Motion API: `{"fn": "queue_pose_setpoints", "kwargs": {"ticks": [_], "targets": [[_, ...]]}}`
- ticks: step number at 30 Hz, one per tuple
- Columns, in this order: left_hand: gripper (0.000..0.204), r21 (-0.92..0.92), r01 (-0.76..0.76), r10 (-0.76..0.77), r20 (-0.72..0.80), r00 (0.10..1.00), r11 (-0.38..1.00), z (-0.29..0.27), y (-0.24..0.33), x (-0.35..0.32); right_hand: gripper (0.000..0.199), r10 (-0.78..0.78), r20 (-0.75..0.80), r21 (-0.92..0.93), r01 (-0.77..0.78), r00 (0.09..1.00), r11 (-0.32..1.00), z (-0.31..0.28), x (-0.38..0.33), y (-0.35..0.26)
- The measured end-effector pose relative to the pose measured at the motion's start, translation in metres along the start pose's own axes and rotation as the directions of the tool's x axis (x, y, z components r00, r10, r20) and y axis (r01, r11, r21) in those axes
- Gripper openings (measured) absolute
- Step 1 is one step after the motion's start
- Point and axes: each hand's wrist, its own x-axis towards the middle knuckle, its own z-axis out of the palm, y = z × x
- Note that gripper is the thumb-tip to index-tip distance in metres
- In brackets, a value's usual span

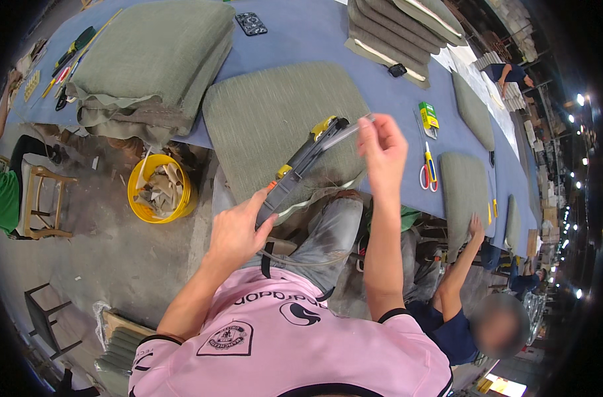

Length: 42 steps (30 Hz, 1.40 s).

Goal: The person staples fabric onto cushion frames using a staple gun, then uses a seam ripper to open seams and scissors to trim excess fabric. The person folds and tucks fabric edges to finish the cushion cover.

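My left hand (239, 226) is closed around the end of a black and yellow staple gun (300, 157), which is tilted over an olive-green upholstered seat cushion (275, 99). At the other end of the gun, my right hand (383, 147) pinches a thin silvery strip (343, 137) that looks like a row of staples. The strip lies along the gun's long magazine; whether it sits inside cannot be made out. Under the gun, the cushion rests at the table edge, its near side over my lap.
Stacked green cushions (153, 56) stand left on the blue table (285, 40), with more fabric pieces (397, 33) at the back. Scissors (428, 173) and a green-yellow box (428, 118) lie right. A yellow bucket of scraps (161, 188) stands on the floor. A co-worker's hand (476, 227) touches another cushion.
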Motion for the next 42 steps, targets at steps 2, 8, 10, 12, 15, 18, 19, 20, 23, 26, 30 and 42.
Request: {"fn": "queue_pose_setpoints", "kwargs": {"ticks": [2, 8, 10, 12, 15, 18, 19, 20, 23, 26, 30, 42], "targets": [[0.055, -0.009, -0.019, 0.018, -0.031, 0.999, 1.0, -0.005, 0.003, 0.003, 0.016, 0.086, 0.104, -0.052, -0.081, 0.991, 0.995, 0.011, -0.014, 0.008], [0.058, -0.003, 0.004, -0.004, 0.016, 1.0, 1.0, -0.016, 0.006, 0.004, 0.019, 0.201, 0.159, -0.129, -0.181, 0.967, 0.975, 0.028, -0.023, 0.01], [0.059, 0.007, -0.049, 0.049, -0.017, 0.999, 0.999, -0.014, 0.007, 0.006, 0.018, 0.131, 0.124, -0.222, -0.101, 0.984, 0.97, 0.022, -0.017, 0.009], [0.059, 0.026, -0.004, 0.004, 0.018, 1.0, 1.0, -0.016, 0.019, 0.005, 0.017, 0.102, 0.094, -0.19, -0.082, 0.99, 0.978, 0.017, -0.014, 0.013], [0.057, 0.05, 0.101, -0.101, -0.007, 0.995, 0.994, -0.009, 0.028, 0.001, 0.016, 0.161, 0.035, -0.016, -0.161, 0.986, 0.987, 0.006, -0.021, 0.018], [0.052, 0.067, 0.2, -0.203, 0.041, 0.978, 0.977, -0.005, 0.031, 0.003, 0.019, 0.207, -0.091, 0.158, -0.191, 0.974, 0.969, -0.016, -0.046, 0.059], [0.05, 0.085, 0.225, -0.231, 0.077, 0.97, 0.971, -0.006, 0.032, 0.009, 0.022, 0.292, -0.077, 0.227, -0.268, 0.953, 0.936, -0.021, -0.058, 0.066], [0.048, -0.012, 0.216, -0.215, 0.028, 0.976, 0.976, -0.004, 0.029, 0.008, 0.023, 0.386, -0.056, 0.251, -0.361, 0.921, 0.898, -0.017, -0.072, 0.071], [0.043, -0.352, 0.131, -0.158, -0.049, 0.986, 0.927, 0.011, 0.008, -0.002, 0.045, 0.491, 0.242, 0.361, -0.547, 0.837, 0.755, 0.0, -0.106, 0.095], [0.045, -0.287, 0.022, -0.037, -0.048, 0.998, 0.958, 0.015, 0.028, -0.005, 0.053, 0.546, 0.041, 0.577, -0.467, 0.836, 0.671, 0.009, -0.115, 0.062], [0.048, -0.19, -0.102, 0.097, -0.037, 0.995, 0.976, 0.015, 0.057, 0.007, 0.054, -0.253, -0.567, -0.046, 0.277, 0.784, 0.96, -0.019, -0.096, 0.037], [0.051, -0.009, 0.006, -0.007, -0.107, 0.994, 1.0, 0.033, 0.021, 0.032, 0.032, -0.159, -0.057, -0.759, 0.061, 0.986, 0.648, 0.02, -0.024, 0.021]]}}
